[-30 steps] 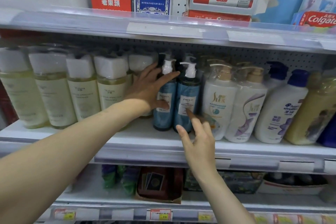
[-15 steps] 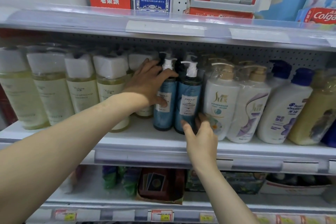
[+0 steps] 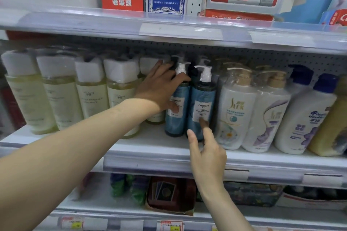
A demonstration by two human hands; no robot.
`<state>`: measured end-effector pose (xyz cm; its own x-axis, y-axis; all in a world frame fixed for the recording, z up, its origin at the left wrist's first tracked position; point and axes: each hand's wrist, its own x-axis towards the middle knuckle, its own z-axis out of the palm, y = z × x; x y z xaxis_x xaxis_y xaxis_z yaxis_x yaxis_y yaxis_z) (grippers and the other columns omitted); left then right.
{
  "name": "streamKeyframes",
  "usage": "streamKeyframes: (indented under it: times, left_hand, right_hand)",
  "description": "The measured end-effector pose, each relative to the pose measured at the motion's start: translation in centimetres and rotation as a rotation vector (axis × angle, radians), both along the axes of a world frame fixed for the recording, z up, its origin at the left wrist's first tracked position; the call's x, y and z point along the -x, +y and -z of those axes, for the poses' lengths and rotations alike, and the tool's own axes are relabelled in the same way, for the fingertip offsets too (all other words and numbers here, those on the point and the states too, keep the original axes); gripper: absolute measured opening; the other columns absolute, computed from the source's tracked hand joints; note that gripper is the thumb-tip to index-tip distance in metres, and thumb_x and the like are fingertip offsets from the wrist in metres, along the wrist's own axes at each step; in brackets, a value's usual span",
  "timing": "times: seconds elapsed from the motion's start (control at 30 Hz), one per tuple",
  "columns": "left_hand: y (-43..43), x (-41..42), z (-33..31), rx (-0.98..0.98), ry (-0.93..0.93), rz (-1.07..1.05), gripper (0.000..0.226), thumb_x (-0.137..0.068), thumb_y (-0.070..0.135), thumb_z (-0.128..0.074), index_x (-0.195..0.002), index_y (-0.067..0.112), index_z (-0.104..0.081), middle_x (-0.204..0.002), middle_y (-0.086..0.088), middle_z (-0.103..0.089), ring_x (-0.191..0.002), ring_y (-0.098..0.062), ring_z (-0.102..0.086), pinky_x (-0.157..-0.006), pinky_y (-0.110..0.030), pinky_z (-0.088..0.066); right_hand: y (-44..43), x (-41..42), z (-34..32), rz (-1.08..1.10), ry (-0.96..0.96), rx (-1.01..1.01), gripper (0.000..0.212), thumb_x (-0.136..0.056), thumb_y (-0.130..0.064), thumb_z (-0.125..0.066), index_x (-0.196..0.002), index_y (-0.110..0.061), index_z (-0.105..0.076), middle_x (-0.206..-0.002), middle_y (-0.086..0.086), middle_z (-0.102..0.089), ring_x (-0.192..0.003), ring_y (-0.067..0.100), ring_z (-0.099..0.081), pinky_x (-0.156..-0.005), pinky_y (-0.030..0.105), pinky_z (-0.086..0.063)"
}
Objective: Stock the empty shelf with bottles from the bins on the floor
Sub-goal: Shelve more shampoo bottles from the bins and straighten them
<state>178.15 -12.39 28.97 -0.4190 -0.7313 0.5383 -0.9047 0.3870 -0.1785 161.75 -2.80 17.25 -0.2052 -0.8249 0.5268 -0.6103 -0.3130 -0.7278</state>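
Two blue pump bottles stand side by side in the middle of the white shelf (image 3: 152,142). My left hand (image 3: 159,90) reaches in from the left and grips the left blue bottle (image 3: 178,118), thumb across its label and fingers round its neck and back. My right hand (image 3: 206,150) is below the right blue bottle (image 3: 202,95). Its index finger is stretched up and touches the bottle just under the label, and its thumb is held apart near the bottle's base.
Pale yellow bottles (image 3: 58,99) with white caps fill the shelf to the left. White shampoo bottles (image 3: 234,114) and blue-capped ones (image 3: 304,118) stand close on the right. The upper shelf (image 3: 180,30) hangs low over the pump heads. Packaged goods (image 3: 167,193) lie on the shelf below.
My right hand has let go of the right blue bottle's base and drawn back slightly, index finger now straight against it. My left hand stays on the left blue bottle.
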Motion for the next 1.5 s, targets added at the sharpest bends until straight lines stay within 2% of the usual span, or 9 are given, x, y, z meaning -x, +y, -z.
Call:
streamKeyframes:
  times: [0.23, 0.5, 0.57, 0.63, 0.83, 1.17, 1.27, 1.37, 1.5]
  left_hand:
    - [-0.2, 0.5, -0.2, 0.060, -0.056, -0.012, 0.094, -0.065, 0.052, -0.082, -0.143, 0.032, -0.035, -0.141, -0.004, -0.049, -0.146, -0.026, -0.016, -0.120, -0.040, 0.006]
    - [-1.4, 1.0, 0.0, 0.085, -0.102, -0.058, 0.096, -0.068, 0.053, -0.081, -0.146, 0.030, -0.030, -0.143, -0.007, -0.049, -0.148, -0.029, -0.014, -0.121, -0.046, 0.003]
    - [-1.6, 1.0, -0.1, 0.089, -0.113, -0.060, 0.097, -0.066, 0.055, -0.081, -0.146, 0.029, -0.031, -0.142, -0.008, -0.050, -0.147, -0.031, -0.015, -0.121, -0.046, 0.000]
    - [-1.7, 1.1, -0.1, 0.104, -0.139, -0.067, 0.097, -0.066, 0.056, -0.080, -0.145, 0.029, -0.031, -0.140, -0.008, -0.051, -0.147, -0.032, -0.017, -0.121, -0.046, -0.002]
    - [-1.6, 1.5, -0.1, 0.141, -0.176, -0.098, 0.100, -0.069, 0.058, -0.077, -0.149, 0.027, -0.025, -0.141, -0.012, -0.050, -0.147, -0.034, -0.014, -0.121, -0.049, 0.001]
    - [-1.3, 1.7, 0.6, 0.135, -0.131, -0.136, 0.099, -0.073, 0.053, -0.076, -0.153, 0.030, -0.023, -0.153, -0.012, -0.036, -0.150, -0.034, -0.005, -0.121, -0.052, 0.004]
    - [-1.1, 1.7, 1.1, 0.142, -0.110, -0.171, 0.100, -0.075, 0.054, -0.074, -0.155, 0.034, -0.017, -0.155, -0.013, -0.031, -0.150, -0.035, -0.002, -0.121, -0.053, 0.003]
    - [-0.7, 2.1, 1.8, 0.123, -0.025, -0.212, 0.106, -0.079, 0.055, -0.072, -0.156, 0.038, -0.001, -0.161, -0.013, -0.019, -0.151, -0.033, 0.004, -0.120, -0.049, 0.010]
    - [1.6, 4.0, 2.7, 0.129, 0.218, -0.146, 0.116, -0.073, 0.062, -0.074, -0.155, 0.035, 0.004, -0.164, -0.010, -0.015, -0.151, -0.029, 0.000, -0.117, -0.040, 0.013]
  right_hand:
    - [-0.8, 0.1, -0.3, -0.041, -0.008, -0.066, 0.049, -0.088, -0.071, -0.025, -0.079, -0.026, -0.044, -0.073, -0.003, -0.054, -0.073, 0.021, -0.055, -0.063, 0.035, -0.036]
    - [-1.6, 0.1, -0.6, -0.093, 0.007, -0.142, 0.078, -0.084, -0.075, -0.006, -0.094, -0.021, -0.061, -0.099, 0.005, -0.068, -0.095, 0.025, -0.062, -0.078, 0.038, -0.045]
    - [-2.1, 0.2, -0.6, -0.087, 0.009, -0.155, 0.087, -0.084, -0.075, -0.004, -0.116, -0.022, -0.064, -0.111, 0.008, -0.070, -0.102, 0.028, -0.062, -0.078, 0.035, -0.042]
    - [-2.7, 0.2, -0.5, -0.079, 0.039, -0.174, 0.084, -0.088, -0.071, -0.007, -0.143, -0.025, -0.051, -0.134, 0.008, -0.063, -0.115, 0.030, -0.059, -0.085, 0.036, -0.044]
    - [-4.3, -0.1, -1.0, -0.092, 0.032, -0.249, 0.068, -0.096, -0.066, -0.014, -0.152, -0.033, -0.034, -0.153, 0.004, -0.048, -0.128, 0.035, -0.052, -0.102, 0.040, -0.044]
    - [-4.4, 0.7, -0.9, -0.146, -0.029, -0.227, 0.054, -0.102, -0.056, -0.025, -0.147, -0.030, -0.039, -0.131, 0.010, -0.064, -0.116, 0.035, -0.058, -0.093, 0.038, -0.046]
    - [-3.5, 1.6, -1.4, -0.217, -0.102, -0.157, 0.044, -0.102, -0.052, -0.032, -0.117, -0.021, -0.060, -0.102, 0.004, -0.069, -0.096, 0.024, -0.062, -0.082, 0.035, -0.047]
    - [-1.8, 3.4, -1.8, -0.227, -0.186, -0.048, 0.029, -0.098, -0.053, -0.041, -0.078, -0.036, -0.053, -0.073, -0.016, -0.058, -0.074, 0.002, -0.055, -0.066, 0.019, -0.039]
    - [0.2, 7.3, -1.8, -0.157, -0.368, 0.085, 0.037, -0.090, -0.054, -0.055, -0.118, -0.031, -0.066, -0.106, -0.022, -0.069, -0.102, -0.007, -0.063, -0.079, 0.005, -0.046]
